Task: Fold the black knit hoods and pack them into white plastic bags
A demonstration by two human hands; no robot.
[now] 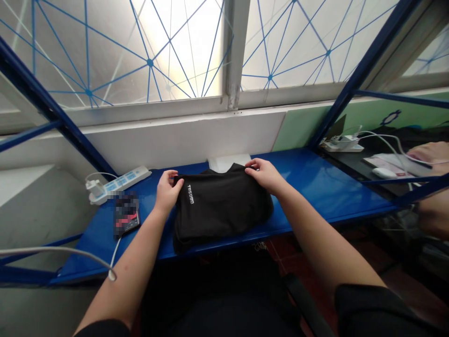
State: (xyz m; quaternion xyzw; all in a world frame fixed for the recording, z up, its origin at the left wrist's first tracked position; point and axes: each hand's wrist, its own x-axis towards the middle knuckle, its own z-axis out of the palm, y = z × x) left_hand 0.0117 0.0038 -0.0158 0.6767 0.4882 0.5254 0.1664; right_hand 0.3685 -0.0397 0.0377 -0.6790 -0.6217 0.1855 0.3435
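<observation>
A black cloth garment (220, 208), folded into a rough rectangle with small white lettering near its left side, lies along the front of the blue table (308, 185). My left hand (167, 188) grips its far left corner between thumb and fingers. At the far right edge, my right hand (262, 173) pinches the fabric, thumb on top and fingers behind. Behind the garment a white sheet-like item (229, 162) is partly covered by it.
To the left are a white power strip (131, 179) with a plug and a phone (126, 217) on a cable. Blue frame bars (59, 121) slant up at both sides. Beyond the right bar, another person's hand (431, 152) is near a white mouse (384, 173) and a second power strip (343, 144).
</observation>
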